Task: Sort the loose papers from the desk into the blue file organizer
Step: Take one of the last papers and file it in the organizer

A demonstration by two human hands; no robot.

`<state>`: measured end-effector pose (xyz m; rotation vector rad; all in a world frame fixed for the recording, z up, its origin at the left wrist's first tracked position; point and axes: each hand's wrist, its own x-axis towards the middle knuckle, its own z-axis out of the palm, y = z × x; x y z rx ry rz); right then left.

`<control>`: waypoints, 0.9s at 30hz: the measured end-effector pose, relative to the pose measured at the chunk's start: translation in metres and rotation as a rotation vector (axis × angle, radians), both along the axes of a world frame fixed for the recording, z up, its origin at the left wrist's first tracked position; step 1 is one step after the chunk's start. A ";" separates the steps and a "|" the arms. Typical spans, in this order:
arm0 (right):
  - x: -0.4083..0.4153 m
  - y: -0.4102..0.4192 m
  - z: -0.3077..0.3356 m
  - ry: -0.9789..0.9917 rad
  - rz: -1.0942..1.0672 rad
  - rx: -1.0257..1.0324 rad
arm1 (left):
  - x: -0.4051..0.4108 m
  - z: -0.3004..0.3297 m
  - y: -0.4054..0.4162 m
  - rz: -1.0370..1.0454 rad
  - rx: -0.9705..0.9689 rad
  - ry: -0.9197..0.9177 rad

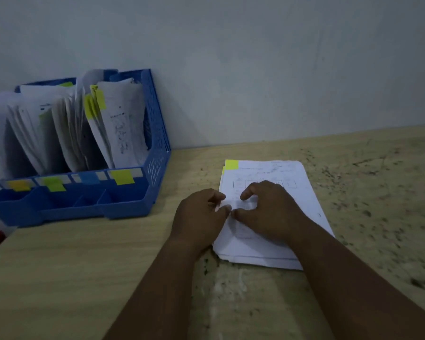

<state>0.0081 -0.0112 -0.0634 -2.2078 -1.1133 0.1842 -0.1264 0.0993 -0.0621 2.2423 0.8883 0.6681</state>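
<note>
The stack of papers [268, 217] lies flat on the bench [84, 278], right of centre and near the person, well apart from the blue file organizer [155, 133] at the far left against the wall [255, 69]. It looks a thin, light sheaf of white printed sheets, limp rather than stiff, likely to sag and fan if lifted by one corner; the sheets are smooth and may slide over one another. A yellow tab [231, 164] marks its far left corner. The best hold is probably along the left edge, thumb under and fingers over, with the other hand steadying the sheaf.

The left hand [199, 217] rests at that left edge, fingers curled, seemingly pinching at the top sheets. The right hand [268, 207] lies on the stack, fingers bent and pressing the paper, thumb tip close to the left hand's.

The organizer is perforated rigid plastic, its upright slots full of curling pages with coloured labels [122, 176] along the front. The bench is pale wood-grain laminate, speckled dark on the right.
</note>
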 end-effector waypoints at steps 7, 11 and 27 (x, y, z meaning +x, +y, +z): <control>-0.008 -0.006 0.015 -0.005 0.084 -0.145 | 0.003 -0.004 0.012 0.027 -0.048 -0.058; -0.018 -0.010 0.023 -0.065 0.202 -0.263 | 0.003 -0.004 0.014 0.034 -0.044 -0.052; -0.028 -0.018 0.039 -0.096 0.369 -0.414 | 0.001 -0.005 0.017 0.015 -0.041 -0.080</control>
